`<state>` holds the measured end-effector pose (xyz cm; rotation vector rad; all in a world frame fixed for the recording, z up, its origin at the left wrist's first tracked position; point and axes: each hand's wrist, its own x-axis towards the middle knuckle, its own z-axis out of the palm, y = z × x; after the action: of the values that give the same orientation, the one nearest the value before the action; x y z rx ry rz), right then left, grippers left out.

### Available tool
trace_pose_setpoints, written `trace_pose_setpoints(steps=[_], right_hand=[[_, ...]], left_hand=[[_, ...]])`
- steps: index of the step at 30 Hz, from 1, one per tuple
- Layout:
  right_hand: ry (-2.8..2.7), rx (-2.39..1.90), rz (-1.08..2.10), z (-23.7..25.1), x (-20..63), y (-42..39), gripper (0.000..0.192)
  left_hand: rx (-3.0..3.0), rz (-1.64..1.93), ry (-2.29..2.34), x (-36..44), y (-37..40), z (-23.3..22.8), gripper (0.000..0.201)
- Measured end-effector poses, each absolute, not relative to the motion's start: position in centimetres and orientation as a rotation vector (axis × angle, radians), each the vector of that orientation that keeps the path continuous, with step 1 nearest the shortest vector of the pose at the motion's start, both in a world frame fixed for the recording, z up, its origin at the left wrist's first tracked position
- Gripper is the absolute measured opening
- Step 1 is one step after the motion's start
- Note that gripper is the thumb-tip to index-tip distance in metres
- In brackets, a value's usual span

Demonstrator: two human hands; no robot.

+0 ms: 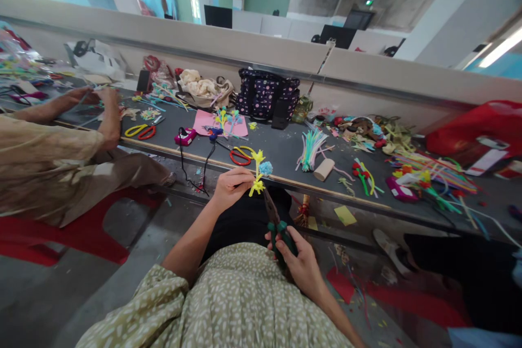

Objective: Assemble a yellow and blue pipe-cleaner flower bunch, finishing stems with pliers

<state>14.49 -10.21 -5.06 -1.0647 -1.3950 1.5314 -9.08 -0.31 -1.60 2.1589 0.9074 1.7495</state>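
Yellow flower: a pipe-cleaner flower [258, 173] in yellow with a pale blue pompom, held up just in front of the table edge, above the person's lap.
Left hand: the left hand [231, 186] pinches the flower's stem between curled fingers, closed narrow around it.
Right hand: the right hand [299, 262] is wrapped around the green handles of the pliers [276, 221].
Pliers: tips point up at the base of the flower; whether they touch the stem I cannot tell.
Table: the dark table [281, 149] carries red-handled scissors [240, 156], a bundle of pastel pipe cleaners [310, 148] and a dotted bag [267, 94].
Co-worker: another person's hands [101, 99] work at the far left of the table.
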Motion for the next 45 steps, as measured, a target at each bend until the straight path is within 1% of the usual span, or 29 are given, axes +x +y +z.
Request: trace_pose_setpoints(steps=[2,6,13,17,25,29,33,45], right_hand=[[-1.389,-1.065,1.551,-5.0,14.5,-10.1,0.026],[-1.276,-0.948,1.736,-4.7,14.5,-10.1,0.027],[-1.182,-0.806,1.893,-3.7,14.8,-10.5,0.025],[-1.13,-0.753,1.978,-3.4,14.8,-10.5,0.03],[-1.067,-0.706,2.004,-3.5,14.4,-10.5,0.031],[-1.057,-0.681,2.013,-3.7,14.4,-10.5,0.028],[-1.071,-0.685,1.992,-3.9,14.5,-10.5,0.024],[-1.053,-0.669,2.011,-4.2,14.5,-10.4,0.023]], left_hand=[[2.171,1.745,0.936,-9.1,-0.3,-1.7,0.011],[2.138,1.768,0.966,-9.0,-0.3,-2.0,0.011],[1.983,1.913,1.003,-8.8,0.0,-2.5,0.009],[1.942,1.926,1.02,-8.4,0.1,-2.9,0.009],[1.947,1.928,0.964,-8.0,-0.2,-2.8,0.008],[1.952,1.908,1.003,-7.9,-0.3,-2.7,0.009],[1.963,1.914,0.947,-7.9,-0.3,-2.6,0.008],[1.992,1.886,0.937,-7.8,-0.5,-2.1,0.008]])
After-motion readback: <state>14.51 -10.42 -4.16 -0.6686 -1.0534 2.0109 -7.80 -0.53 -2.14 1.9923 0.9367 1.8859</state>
